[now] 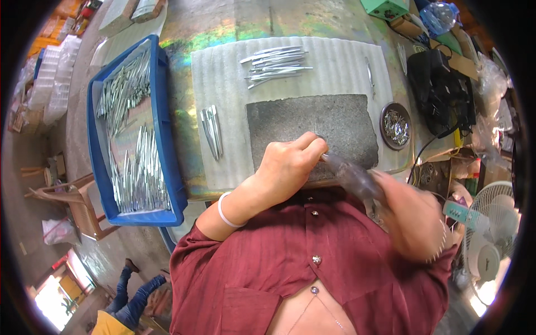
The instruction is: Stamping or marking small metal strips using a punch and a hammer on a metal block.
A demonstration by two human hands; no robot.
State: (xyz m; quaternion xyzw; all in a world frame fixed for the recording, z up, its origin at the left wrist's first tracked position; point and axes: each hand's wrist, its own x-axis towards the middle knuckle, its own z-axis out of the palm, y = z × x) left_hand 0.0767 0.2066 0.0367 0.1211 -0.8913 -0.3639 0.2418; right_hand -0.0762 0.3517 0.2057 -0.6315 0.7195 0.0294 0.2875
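My left hand [293,162] is closed in a pinch above the dark grey slab [312,114]. Whatever sits between its fingers is mostly hidden. My right hand [391,192], smeared by motion, grips a dark grey tool with a rounded body [354,176]. The narrow end of this tool meets the fingertips of my left hand; its exact kind is unclear. Beyond the slab, a pile of slim silver metal pieces [276,64] rests on a white foam sheet [223,75]. Several more such pieces [211,131] lie left of the slab, and a single one [371,78] lies at the right.
A blue tray [173,139] of silver pieces stands at the left. A round brown dish [384,131] with small shiny bits sits right of the slab. Behind it are a black bag-like object [438,84] and a cable. A fan [491,215] stands lower right; a person [125,304] is lower left.
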